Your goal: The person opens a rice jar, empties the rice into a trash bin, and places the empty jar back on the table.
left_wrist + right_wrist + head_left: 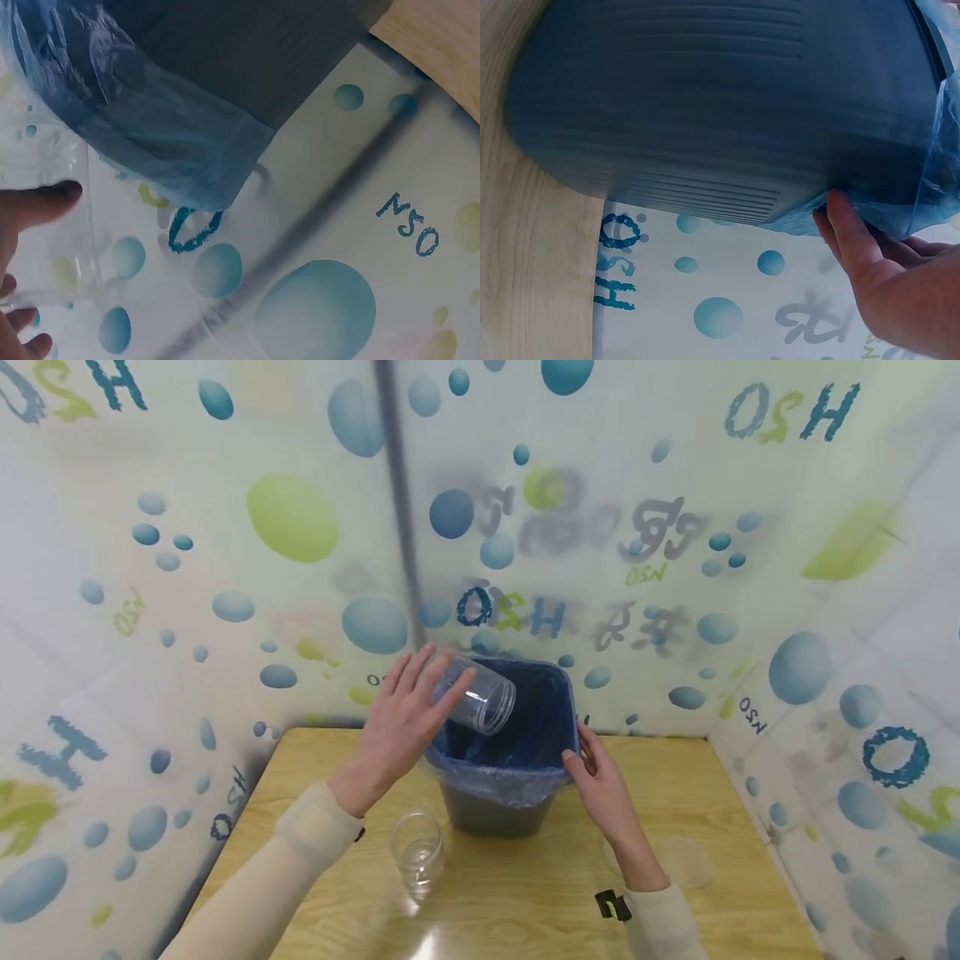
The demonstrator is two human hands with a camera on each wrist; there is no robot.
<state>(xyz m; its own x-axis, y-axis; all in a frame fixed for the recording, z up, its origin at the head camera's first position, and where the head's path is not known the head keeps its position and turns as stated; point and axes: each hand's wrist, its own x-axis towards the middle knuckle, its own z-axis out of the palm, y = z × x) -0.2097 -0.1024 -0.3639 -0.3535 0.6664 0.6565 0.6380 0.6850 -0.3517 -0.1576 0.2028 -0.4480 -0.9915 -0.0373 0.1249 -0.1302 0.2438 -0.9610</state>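
Observation:
In the head view my left hand (401, 714) grips a clear plastic jar (487, 697), tilted with its mouth toward the inside of a dark trash bin (495, 814). The left wrist view catches my thumb laid along the jar's clear wall (49, 259). A blue plastic bag (517, 783) lines the bin and folds over its rim. At the bin's right side my right hand (606, 789) holds the bagged rim, thumb on top. From the right wrist view, its fingers (847, 232) press at the bag just under the rim.
A second clear container (417, 852) stands on the wooden table (525, 914), left of the bin and close to my left forearm. A faint transparent disc (686, 862) lies beyond my right wrist. Patterned curtain walls (300, 518) surround the table at the back and sides.

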